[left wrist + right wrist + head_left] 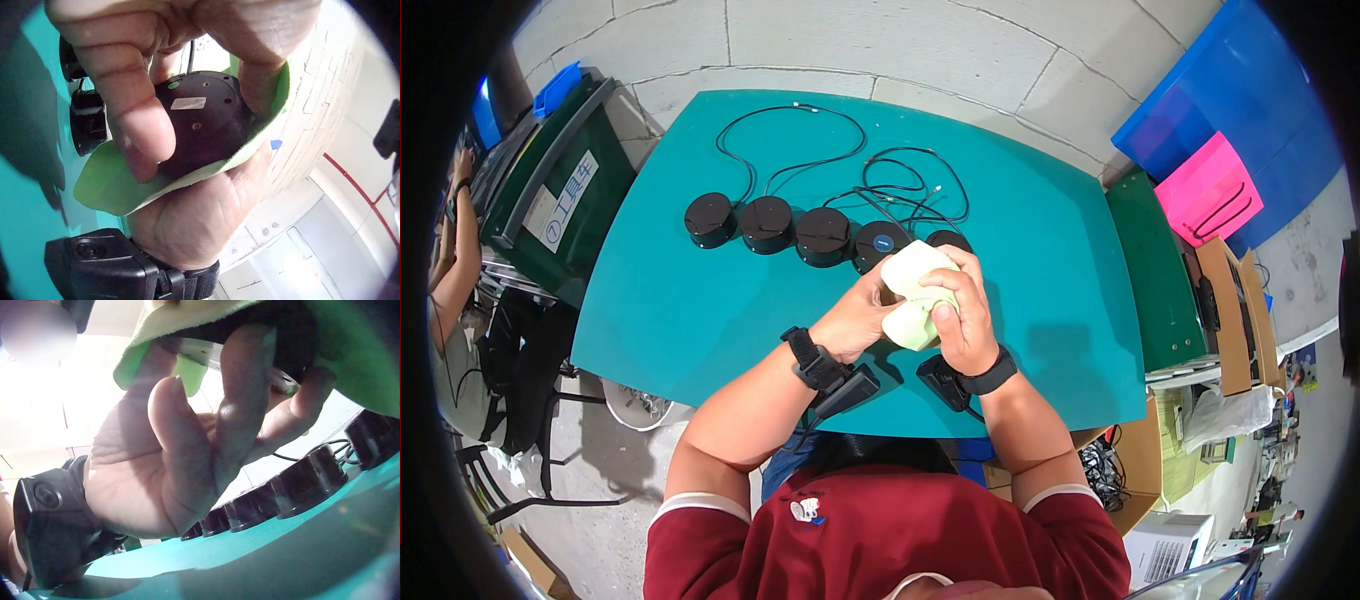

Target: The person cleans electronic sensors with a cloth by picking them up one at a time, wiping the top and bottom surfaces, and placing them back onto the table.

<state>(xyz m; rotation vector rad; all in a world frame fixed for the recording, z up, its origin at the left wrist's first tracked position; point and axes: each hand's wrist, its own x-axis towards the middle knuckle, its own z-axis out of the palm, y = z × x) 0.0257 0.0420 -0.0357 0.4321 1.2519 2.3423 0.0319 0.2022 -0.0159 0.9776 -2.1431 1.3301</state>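
In the head view, the left hand (852,318) and the right hand (970,322) are together above the green table (1050,260), at about 4 o'clock from its middle. The left hand holds a round black box (206,140) with its fingers around the edge, and the right hand grips a pale green cloth (916,262), which wraps the side of this box. Measured from the hands, the row of similar boxes (823,237) goes from 10 to 1 o'clock, and the loose cables (920,187) lie near 12 o'clock. In my judgement, the box could slip, because its surface looks smooth and the left fingers hold only the edge; if the cloth is pulled too strongly, it may turn out of them and fall on the nearest boxes. A cable (191,57) shows at the held box, so a wide lift could tighten it, or tangle it with the others at 12 o'clock
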